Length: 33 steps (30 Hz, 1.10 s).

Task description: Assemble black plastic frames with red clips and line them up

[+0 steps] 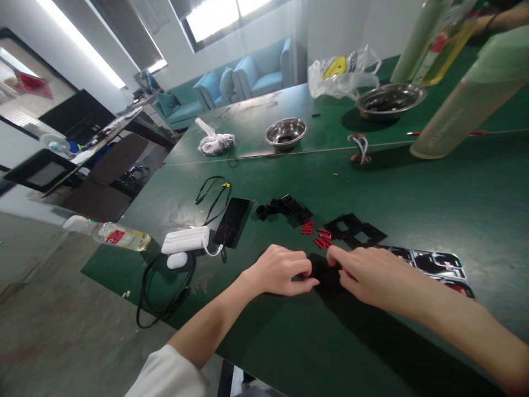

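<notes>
Notably, at lower centre, the right hand (366, 270) — fingers curled like the left hand (281, 269), any grip indiscernible — could scatter adjacent red pieces (319, 242) by brushing them.

Illumination: moderate, daylight from overexposed window (223, 16) at top | Secondary source: bright linear strip (86, 41), upper left | Shadows: dark, soft-edged, beneath both hands and right forearm (433, 298) on green counter (264, 336) | Glare: pale sheen at far counter end | Geometry: wide-angle stretch, outer objects leaning | Sharpness: slightly soft overall
</notes>
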### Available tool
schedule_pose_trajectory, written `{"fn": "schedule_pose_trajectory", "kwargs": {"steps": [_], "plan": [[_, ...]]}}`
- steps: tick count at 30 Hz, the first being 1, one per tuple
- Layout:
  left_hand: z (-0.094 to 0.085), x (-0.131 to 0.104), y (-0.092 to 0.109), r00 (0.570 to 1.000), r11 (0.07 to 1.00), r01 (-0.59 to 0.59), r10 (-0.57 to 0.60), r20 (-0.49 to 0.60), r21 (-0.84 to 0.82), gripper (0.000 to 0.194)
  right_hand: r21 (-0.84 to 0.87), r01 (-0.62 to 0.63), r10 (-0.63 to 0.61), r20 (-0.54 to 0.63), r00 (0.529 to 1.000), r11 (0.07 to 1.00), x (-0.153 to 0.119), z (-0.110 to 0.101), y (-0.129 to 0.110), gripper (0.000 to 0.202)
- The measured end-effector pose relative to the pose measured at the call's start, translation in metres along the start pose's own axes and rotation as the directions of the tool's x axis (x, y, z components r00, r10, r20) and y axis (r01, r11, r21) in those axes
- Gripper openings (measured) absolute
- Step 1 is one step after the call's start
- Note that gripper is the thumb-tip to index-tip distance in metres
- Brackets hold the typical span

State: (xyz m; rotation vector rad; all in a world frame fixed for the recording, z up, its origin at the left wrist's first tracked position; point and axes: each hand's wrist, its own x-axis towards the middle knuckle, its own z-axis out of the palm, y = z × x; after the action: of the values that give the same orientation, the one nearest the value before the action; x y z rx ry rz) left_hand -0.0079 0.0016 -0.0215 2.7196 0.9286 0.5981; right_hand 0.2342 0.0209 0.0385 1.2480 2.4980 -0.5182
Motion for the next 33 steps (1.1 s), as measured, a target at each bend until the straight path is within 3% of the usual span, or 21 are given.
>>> {"fn": "schedule_pose_trajectory", "kwargs": {"steps": [11,22,26,29,33], "plan": [[-0.004,0.004,0.003,0.982,0.973,0.179,-0.169,0.079,-0.143,0.023,0.038,0.024,-0.022,-0.055,0.998,0.999,0.001,0.009,-0.006,0.023],[-0.004,0.006,0.002,0.979,0.969,0.196,-0.184,0.089,-0.153,0.022,0.025,0.013,-0.008,-0.173,0.985,1.000,0.002,0.023,-0.024,0.018],[-0.002,0.005,0.002,0.979,0.967,0.197,-0.186,0.081,-0.163,0.020,0.050,0.043,-0.024,-0.334,0.942,0.998,-0.002,0.042,-0.019,0.023],[-0.001,0.005,0.002,0.981,0.967,0.192,-0.183,0.066,-0.170,0.019,0.047,0.099,-0.066,-0.469,0.881,0.994,-0.005,0.055,-0.015,0.024],[-0.001,0.005,0.002,0.983,0.971,0.180,-0.173,0.055,-0.159,0.019,0.044,0.177,-0.122,-0.562,0.818,0.983,-0.008,0.063,-0.012,0.025]]}}
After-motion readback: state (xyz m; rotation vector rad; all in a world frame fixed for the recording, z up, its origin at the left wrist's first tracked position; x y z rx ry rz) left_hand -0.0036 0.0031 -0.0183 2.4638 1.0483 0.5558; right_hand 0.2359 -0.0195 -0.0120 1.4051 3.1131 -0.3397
